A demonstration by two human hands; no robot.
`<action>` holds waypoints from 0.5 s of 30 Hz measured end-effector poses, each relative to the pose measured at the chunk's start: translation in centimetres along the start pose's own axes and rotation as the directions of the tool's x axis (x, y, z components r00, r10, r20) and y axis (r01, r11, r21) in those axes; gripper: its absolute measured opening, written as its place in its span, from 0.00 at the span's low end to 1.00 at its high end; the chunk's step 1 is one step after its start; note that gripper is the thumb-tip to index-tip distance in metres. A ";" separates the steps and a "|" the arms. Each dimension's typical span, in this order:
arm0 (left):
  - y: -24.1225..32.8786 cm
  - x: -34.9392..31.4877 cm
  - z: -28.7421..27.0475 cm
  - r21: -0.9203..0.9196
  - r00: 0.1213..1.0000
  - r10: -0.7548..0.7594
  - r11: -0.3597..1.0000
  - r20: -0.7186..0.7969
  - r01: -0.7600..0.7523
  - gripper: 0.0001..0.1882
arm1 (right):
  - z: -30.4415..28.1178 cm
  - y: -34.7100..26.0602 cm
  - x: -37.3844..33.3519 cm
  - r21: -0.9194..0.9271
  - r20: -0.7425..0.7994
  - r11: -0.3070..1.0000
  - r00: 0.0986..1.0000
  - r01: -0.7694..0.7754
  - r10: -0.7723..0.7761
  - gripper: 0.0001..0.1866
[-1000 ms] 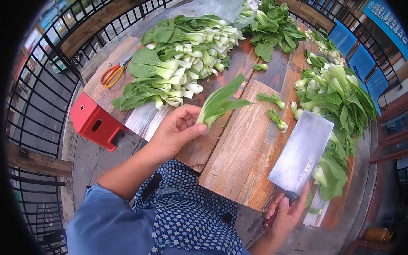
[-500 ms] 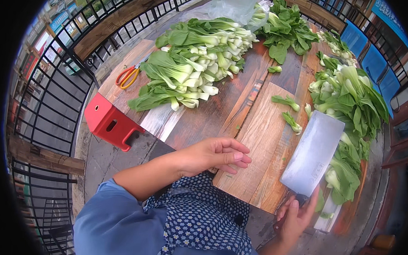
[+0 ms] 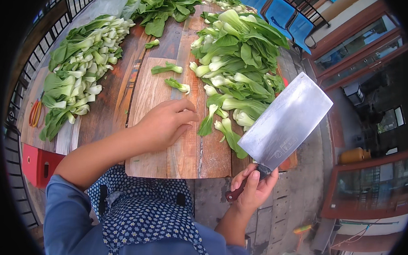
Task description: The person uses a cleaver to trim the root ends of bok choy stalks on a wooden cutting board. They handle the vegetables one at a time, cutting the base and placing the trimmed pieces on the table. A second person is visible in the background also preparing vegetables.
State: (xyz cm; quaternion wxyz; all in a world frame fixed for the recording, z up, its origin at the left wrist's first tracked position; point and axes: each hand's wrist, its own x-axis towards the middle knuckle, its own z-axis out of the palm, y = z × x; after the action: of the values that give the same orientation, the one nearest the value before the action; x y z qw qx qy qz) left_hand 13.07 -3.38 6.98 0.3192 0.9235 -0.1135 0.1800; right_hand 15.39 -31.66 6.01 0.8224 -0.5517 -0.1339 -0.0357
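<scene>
My right hand (image 3: pixel 256 189) grips a cleaver (image 3: pixel 288 120) by its dark handle. The broad blade points up and away, held off the table's right edge, in front of part of the bok choy. My left hand (image 3: pixel 167 123) is empty, its fingers loosely bent and apart, above the wooden tabletop (image 3: pixel 152 164). Just beyond it lie two small bok choy pieces (image 3: pixel 177 86). To the right of this hand rests a big heap of bok choy (image 3: pixel 244 47), with a few loose stalks (image 3: pixel 209 120) at its near side.
Another bok choy pile (image 3: pixel 81 72) lies on the left, near orange-handled scissors (image 3: pixel 35 113). Leafy greens (image 3: pixel 161 9) and a clear plastic bag (image 3: pixel 104 4) are at the far end. A red stool (image 3: pixel 38 166) stands at the left, blue chairs (image 3: pixel 281 17) behind.
The view has swung to the right. My left hand has moved forward toward the small pieces. The cleaver has come up and to the right, away from the bok choy.
</scene>
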 end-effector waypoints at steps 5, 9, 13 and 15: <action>0.1 3.3 4.5 -0.031 0.999 -0.007 0.999 -0.053 0.006 0.15 | -1.2 0.6 -1.6 -0.067 -0.027 0.995 0.997 -0.071 0.070 0.26; -0.6 5.2 6.2 0.077 0.991 0.073 0.995 -0.108 -0.065 0.15 | -1.8 0.3 -2.1 -0.093 -0.061 0.992 0.995 -0.086 0.081 0.26; -0.9 7.0 7.0 0.070 0.990 0.131 0.989 -0.049 -0.127 0.15 | -3.1 0.4 -2.0 -0.131 -0.107 0.988 0.992 -0.076 0.062 0.25; -0.5 7.8 8.0 0.106 0.981 0.194 0.975 0.033 -0.196 0.16 | -3.4 0.3 -1.9 -0.127 -0.137 0.989 0.989 -0.073 0.056 0.25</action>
State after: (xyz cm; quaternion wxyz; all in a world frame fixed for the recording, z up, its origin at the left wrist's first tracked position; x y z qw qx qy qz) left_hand 22.43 -8.72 4.04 0.2477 0.9260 -0.1971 0.2058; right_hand 14.21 -34.87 4.01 0.7920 -0.6053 -0.0584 -0.0543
